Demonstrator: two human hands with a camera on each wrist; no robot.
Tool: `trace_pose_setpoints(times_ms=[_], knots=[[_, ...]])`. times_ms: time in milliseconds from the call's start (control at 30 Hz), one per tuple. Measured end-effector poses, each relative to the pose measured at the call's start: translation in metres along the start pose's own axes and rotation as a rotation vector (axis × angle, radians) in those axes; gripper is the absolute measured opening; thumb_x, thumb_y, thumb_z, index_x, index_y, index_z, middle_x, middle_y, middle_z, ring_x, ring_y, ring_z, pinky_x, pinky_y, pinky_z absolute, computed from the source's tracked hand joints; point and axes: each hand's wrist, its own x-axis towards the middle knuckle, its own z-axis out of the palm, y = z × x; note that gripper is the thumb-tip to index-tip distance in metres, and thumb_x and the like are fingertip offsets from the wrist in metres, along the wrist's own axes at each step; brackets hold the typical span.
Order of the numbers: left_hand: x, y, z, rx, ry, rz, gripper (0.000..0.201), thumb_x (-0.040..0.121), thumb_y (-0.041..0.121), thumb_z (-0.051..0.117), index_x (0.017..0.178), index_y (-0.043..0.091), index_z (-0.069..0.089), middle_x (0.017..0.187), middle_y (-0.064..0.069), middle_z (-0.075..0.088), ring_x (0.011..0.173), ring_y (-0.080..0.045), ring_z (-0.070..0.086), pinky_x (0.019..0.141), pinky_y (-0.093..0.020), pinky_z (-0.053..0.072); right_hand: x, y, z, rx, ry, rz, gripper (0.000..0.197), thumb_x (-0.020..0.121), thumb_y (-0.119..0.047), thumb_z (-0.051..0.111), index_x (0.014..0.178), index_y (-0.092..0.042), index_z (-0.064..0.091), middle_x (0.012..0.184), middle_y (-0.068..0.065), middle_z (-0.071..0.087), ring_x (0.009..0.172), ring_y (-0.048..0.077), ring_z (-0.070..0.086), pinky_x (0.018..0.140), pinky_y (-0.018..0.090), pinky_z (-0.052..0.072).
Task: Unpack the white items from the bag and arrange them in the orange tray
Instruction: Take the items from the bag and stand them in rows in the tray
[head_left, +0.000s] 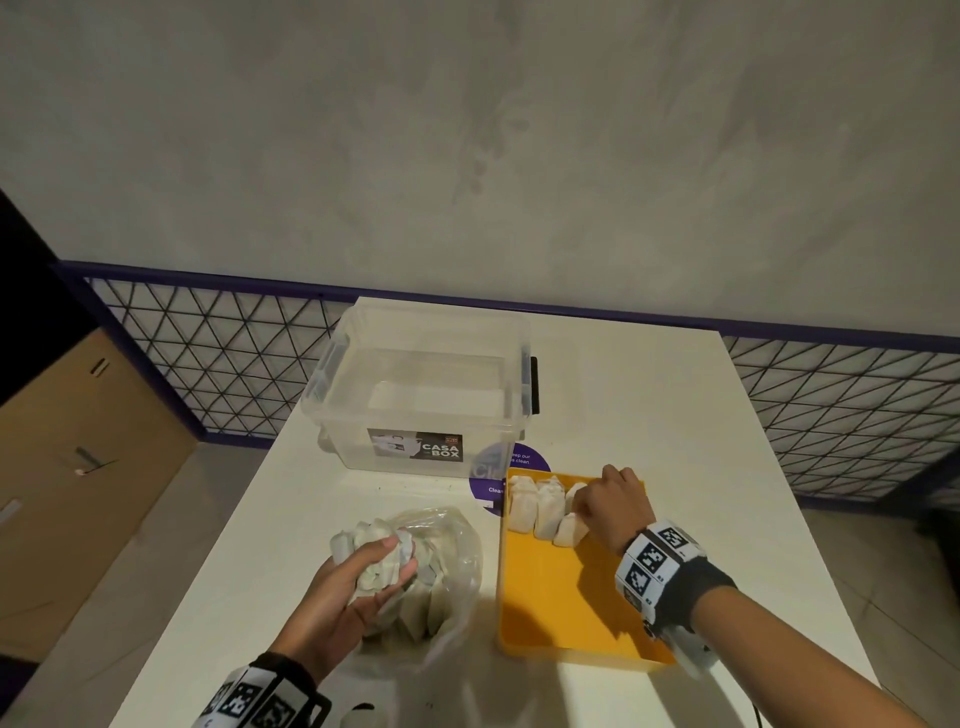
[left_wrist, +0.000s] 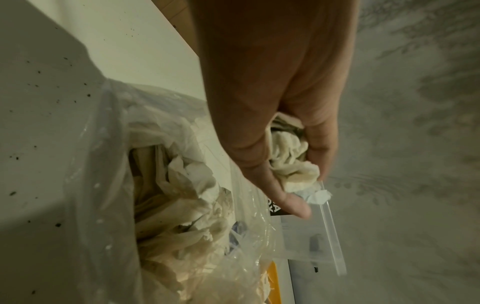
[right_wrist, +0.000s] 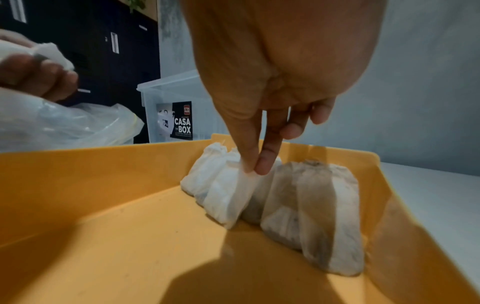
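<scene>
Leftmost: left hand (head_left: 363, 582), fingers curled round a bunch of white packets (left_wrist: 291, 164) above the clear plastic bag (head_left: 447, 587), likely staged for transfer. Centre: orange tray (head_left: 561, 613), a row of soft, crumpled white pouches (right_wrist: 311, 205) along its far end. Rightmost: right hand (head_left: 613, 506), thumb and forefinger pinching one pouch's top, apparently aligning it.
</scene>
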Motion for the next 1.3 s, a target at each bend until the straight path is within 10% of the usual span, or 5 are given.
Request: trace_pose_setpoints(times_ms=[400,567,733,1067,1300], knots=[[-0.006,0.004,0.01,-0.069,-0.029,-0.046,0.049,0.072,0.009,0.066,0.118,-0.008,0.06,0.113,-0.019,0.07,0.097,-0.026,0.071,0.074,-0.031,0.061,-0.002,-0.004,-0.02,-0.034,0.073,-0.03,0.032,0.094,-0.024,0.043,0.124,-0.02,0.052,0.121,0.003,0.059,0.116,0.023,0.044,0.097,0.032,0.03],[-0.007,0.002,0.012,-0.129,-0.054,-0.036,0.053,0.074,0.006,0.065,0.123,-0.009,0.056,0.115,-0.018,0.068,0.096,-0.022,0.071,0.086,-0.035,0.057,-0.028,-0.051,-0.059,0.383,0.223,-0.196,0.025,0.093,-0.027,0.047,0.116,-0.023,0.056,0.113,-0.004,0.06,0.107,0.015,0.045,0.093,0.028,0.03],[-0.014,0.003,0.021,-0.111,-0.133,-0.05,0.044,0.081,0.01,0.058,0.122,-0.006,0.058,0.12,-0.022,0.066,0.106,-0.024,0.068,0.089,-0.032,0.055,-0.043,-0.109,-0.077,0.68,0.065,-0.381,0.029,0.092,-0.032,0.051,0.119,-0.026,0.055,0.107,-0.001,0.06,0.105,0.014,0.044,0.089,0.028,0.028],[-0.022,0.007,0.018,-0.117,-0.12,-0.065,0.041,0.089,0.015,0.056,0.125,-0.004,0.058,0.123,-0.019,0.066,0.118,-0.026,0.061,0.075,-0.029,0.06,-0.034,-0.129,-0.068,1.155,0.045,-0.221,0.008,0.085,-0.015,0.062,0.087,-0.02,0.056,0.073,-0.011,0.052,0.067,0.001,0.046,0.06,0.01,0.035],[-0.014,0.001,0.023,-0.182,-0.101,-0.002,0.042,0.09,0.009,0.054,0.127,-0.01,0.051,0.122,-0.025,0.064,0.118,-0.03,0.06,0.091,-0.039,0.052,-0.045,-0.138,-0.063,0.923,0.17,-0.372,0.013,0.087,-0.01,0.049,0.093,-0.017,0.059,0.086,-0.001,0.056,0.081,0.008,0.041,0.068,0.013,0.031]])
